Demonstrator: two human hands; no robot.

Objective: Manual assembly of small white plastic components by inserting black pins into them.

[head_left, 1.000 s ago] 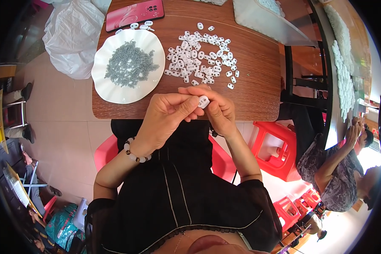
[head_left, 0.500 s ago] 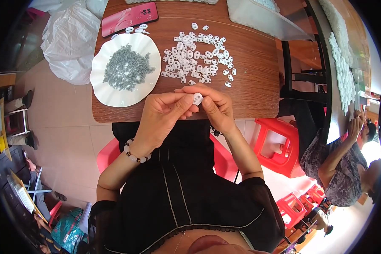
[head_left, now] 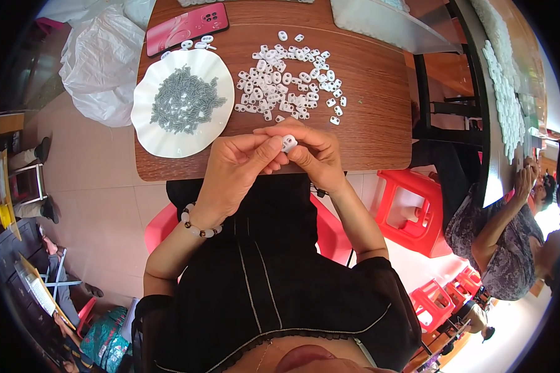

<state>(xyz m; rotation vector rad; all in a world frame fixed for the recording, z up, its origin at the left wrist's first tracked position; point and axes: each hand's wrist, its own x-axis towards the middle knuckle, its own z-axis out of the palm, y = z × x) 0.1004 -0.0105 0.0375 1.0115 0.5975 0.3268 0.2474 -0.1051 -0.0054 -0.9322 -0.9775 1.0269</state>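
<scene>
Here I am, both sets of fingers drawn in close together over the near edge of the brown table [head_left: 373, 133], and between them sits one small white piece [head_left: 289, 143], its two dark holes showing. My left hand [head_left: 238, 163] has it pinched narrow, thumb laid along its left side, the other fingers curled in underneath; my right hand [head_left: 319, 154] closes on it from the other side, thumb against the lower right, index finger arched over behind. Whether anything else is tucked inside those curled fingers, I cannot tell. Look just beyond my fingertips: there's the loose pile of white pieces [head_left: 269, 81], spread out on the wood, a few strays off to the right. Beyond my fingers to the left, the wavy-rimmed white plate [head_left: 144, 105] carries a heap of little grey rods [head_left: 186, 102], and past that, farther from my fingers, lies a pink phone [head_left: 183, 31], with a few more white pieces [head_left: 200, 45] by its near edge. Far beyond and to the right of my fingers stands a translucent bin [head_left: 392, 28]. Back toward me, behind the left fingers, a beaded bracelet [head_left: 196, 230] rings my wrist; off right, well apart from my fingers and below table level, a red stool [head_left: 438, 217].
</scene>
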